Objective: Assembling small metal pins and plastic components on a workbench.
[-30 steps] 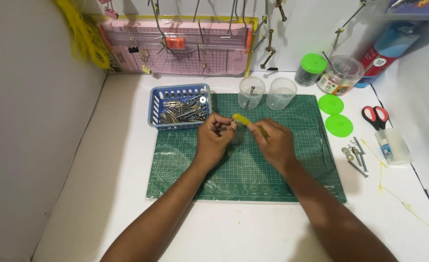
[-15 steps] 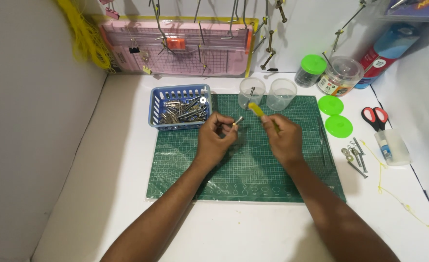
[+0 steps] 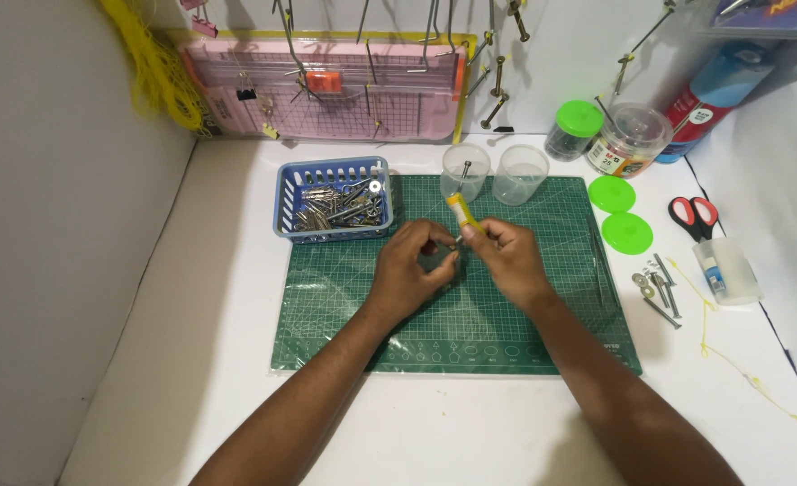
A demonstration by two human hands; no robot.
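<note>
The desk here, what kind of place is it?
Probably a small hobby or assembly workbench: a green cutting mat, a blue basket of metal screws, and loose bolts beside scissors.

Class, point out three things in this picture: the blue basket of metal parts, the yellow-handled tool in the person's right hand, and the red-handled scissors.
blue basket (image 3: 283, 200), head view, left wall.
yellow-handled tool (image 3: 461, 211), head view, handle middle.
red-handled scissors (image 3: 692, 214), head view, handles.

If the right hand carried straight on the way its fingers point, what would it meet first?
The right hand points left toward the left hand, whose fingertips nearly touch it over the green mat. It would likely meet those fingers first; whether a small part sits between them is unclear.
</note>
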